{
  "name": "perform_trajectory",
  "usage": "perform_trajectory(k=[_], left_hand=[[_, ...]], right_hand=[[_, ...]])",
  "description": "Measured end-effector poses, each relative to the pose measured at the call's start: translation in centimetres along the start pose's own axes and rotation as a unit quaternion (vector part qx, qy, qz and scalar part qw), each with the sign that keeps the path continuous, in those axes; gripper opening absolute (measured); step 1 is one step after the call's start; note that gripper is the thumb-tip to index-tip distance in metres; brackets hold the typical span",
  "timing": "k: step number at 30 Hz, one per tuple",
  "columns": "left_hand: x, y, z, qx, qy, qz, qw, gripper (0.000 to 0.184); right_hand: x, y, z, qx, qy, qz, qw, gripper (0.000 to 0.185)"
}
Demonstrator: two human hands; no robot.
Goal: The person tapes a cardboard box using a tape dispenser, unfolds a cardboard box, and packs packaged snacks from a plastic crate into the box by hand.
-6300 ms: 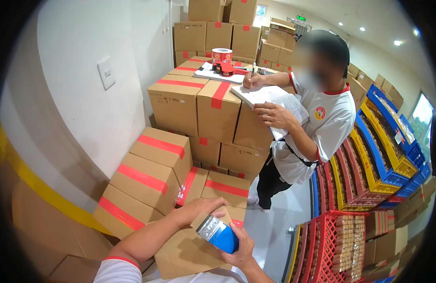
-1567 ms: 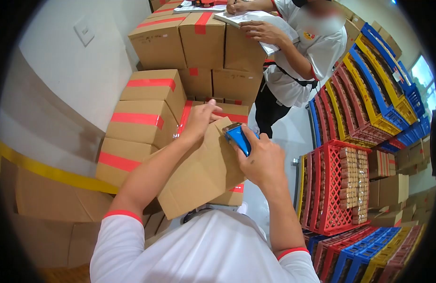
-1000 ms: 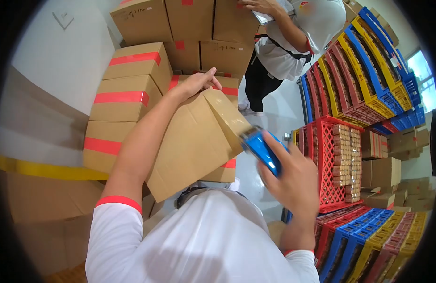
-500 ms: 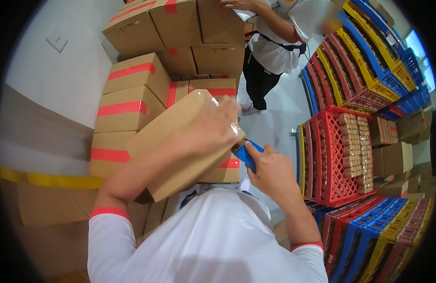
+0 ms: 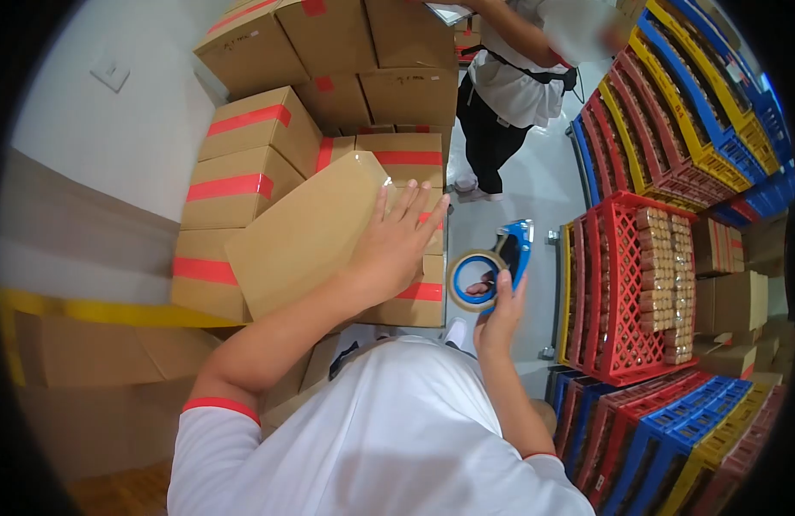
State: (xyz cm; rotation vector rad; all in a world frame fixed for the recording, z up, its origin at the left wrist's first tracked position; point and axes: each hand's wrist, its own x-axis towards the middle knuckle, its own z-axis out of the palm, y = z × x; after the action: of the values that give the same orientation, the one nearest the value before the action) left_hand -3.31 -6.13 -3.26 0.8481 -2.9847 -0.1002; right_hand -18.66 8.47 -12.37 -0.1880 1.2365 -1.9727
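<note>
My left hand (image 5: 397, 245) lies on the right side of a tilted cardboard box (image 5: 303, 232), fingers stretched out and apart. Shiny clear tape shows on the box near its upper corner. To the right of the box, over the grey floor, my right hand (image 5: 501, 310) grips a blue tape dispenser (image 5: 520, 245). A roll of tape (image 5: 454, 288) sits on the dispenser's blue hub. The dispenser is apart from the box.
Cardboard boxes (image 5: 230, 187) with red tape are stacked ahead and left. At the right stand red, blue and yellow crates (image 5: 621, 292), one holding wrapped brown rolls. Another person (image 5: 509, 86) stands ahead on the grey floor (image 5: 501, 206). A wall (image 5: 88, 129) bounds the left.
My right hand has swung the tape dispenser away from the box's edge, turning it so the roll shows. My left hand now rests flatter on the box, lower than before.
</note>
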Motion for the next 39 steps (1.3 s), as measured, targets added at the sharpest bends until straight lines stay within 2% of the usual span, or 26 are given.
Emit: perform_trajectory(k=[1, 4, 8, 10, 16, 17, 18, 19, 21, 22, 23, 24, 25, 26, 27, 28, 29, 30, 32, 34, 36, 38, 39], left_hand=[[0.0, 0.1, -0.4, 0.005, -0.005, 0.004, 1.000, 0.094], [0.0, 0.4, -0.8, -0.027, -0.008, 0.008, 1.000, 0.105], [-0.1, 0.0, 0.0, -0.087, 0.042, -0.003, 0.995, 0.111], [-0.5, -0.2, 0.1, -0.098, 0.052, 0.005, 0.994, 0.111], [-0.7, -0.4, -0.1, -0.047, 0.039, 0.015, 0.998, 0.107], [-0.9, -0.7, -0.4, -0.115, 0.049, 0.041, 0.991, 0.102], [-1.0, -1.0, -0.7, -0.183, 0.061, 0.067, 0.979, 0.098], [-0.9, -2.1, -1.2, -0.179, 0.071, 0.065, 0.979, 0.098], [-1.4, -6.8, -2.0, -0.307, 0.225, -0.073, 0.922, 0.077], [-2.0, -10.6, -1.9, -0.223, 0.229, -0.143, 0.937, 0.056], [-2.6, -13.7, -1.7, -0.137, 0.224, -0.212, 0.941, 0.044], [-2.7, -14.5, -1.8, -0.139, 0.220, -0.220, 0.940, 0.044], [-2.8, -15.1, -2.1, -0.164, 0.104, -0.277, 0.941, 0.039], [-2.7, -15.6, -2.2, -0.188, -0.010, -0.326, 0.926, 0.045], [-2.7, -16.0, -1.7, -0.191, -0.007, -0.328, 0.925, 0.045], [-2.9, -16.2, -0.8, -0.181, 0.032, -0.303, 0.935, 0.046], [-3.0, -16.5, 0.1, -0.170, 0.071, -0.279, 0.942, 0.048], [-2.9, -16.7, 0.2, -0.173, 0.073, -0.284, 0.940, 0.048], [-3.0, -16.5, 0.5, -0.169, 0.088, -0.241, 0.952, 0.047], [-3.2, -16.4, 0.9, -0.146, 0.060, -0.259, 0.953, 0.046], [-2.9, -16.7, 0.2, -0.111, 0.044, -0.270, 0.956, 0.046], [-3.0, -16.4, -0.3, -0.131, 0.050, -0.273, 0.952, 0.043], [-3.1, -15.5, -0.9, -0.161, 0.087, -0.258, 0.949, 0.037]], right_hand=[[-0.5, 0.4, 0.5, 0.006, -0.026, 0.018, 0.999, 0.046], [-0.6, 0.6, 3.8, -0.036, -0.068, 0.014, 0.997, 0.061], [7.6, -1.2, 5.8, -0.145, -0.142, 0.055, 0.978, 0.074], [10.4, -1.8, 7.2, -0.222, -0.221, 0.176, 0.933, 0.084], [12.9, 2.5, 12.1, -0.183, -0.173, 0.168, 0.953, 0.094], [15.2, 5.1, 11.8, -0.200, -0.154, 0.141, 0.957, 0.092], [14.8, 4.1, 12.1, -0.202, -0.160, 0.136, 0.957, 0.092], [13.7, 1.9, 12.7, -0.230, -0.156, 0.082, 0.957, 0.088], [11.7, -3.0, 13.3, -0.241, -0.166, -0.046, 0.955, 0.081], [10.4, -5.3, 13.3, -0.222, -0.175, -0.115, 0.952, 0.077], [7.6, -8.3, 14.2, -0.229, -0.186, -0.174, 0.940, 0.076], [5.4, -10.1, 14.5, -0.235, -0.196, -0.232, 0.923, 0.076], [4.8, -10.0, 13.8, -0.299, -0.255, -0.362, 0.845, 0.079], [3.5, -10.2, 13.4, -0.368, -0.300, -0.419, 0.774, 0.083], [2.3, -10.5, 13.0, -0.417, -0.340, -0.478, 0.694, 0.087], [0.0, -10.5, 13.0, -0.483, -0.367, -0.464, 0.646, 0.091], [-0.3, -9.0, 12.7, -0.522, -0.385, -0.419, 0.635, 0.091], [0.6, -7.6, 13.5, -0.522, -0.390, -0.418, 0.633, 0.091], [3.3, -4.7, 16.3, -0.520, -0.320, -0.428, 0.666, 0.079], [7.2, -2.1, 22.3, -0.494, -0.286, -0.438, 0.694, 0.067], [10.4, -0.3, 27.6, -0.531, -0.266, -0.399, 0.698, 0.058], [12.1, 0.2, 28.3, -0.504, -0.265, -0.388, 0.725, 0.057], [12.7, 0.3, 28.2, -0.484, -0.271, -0.370, 0.745, 0.056]])
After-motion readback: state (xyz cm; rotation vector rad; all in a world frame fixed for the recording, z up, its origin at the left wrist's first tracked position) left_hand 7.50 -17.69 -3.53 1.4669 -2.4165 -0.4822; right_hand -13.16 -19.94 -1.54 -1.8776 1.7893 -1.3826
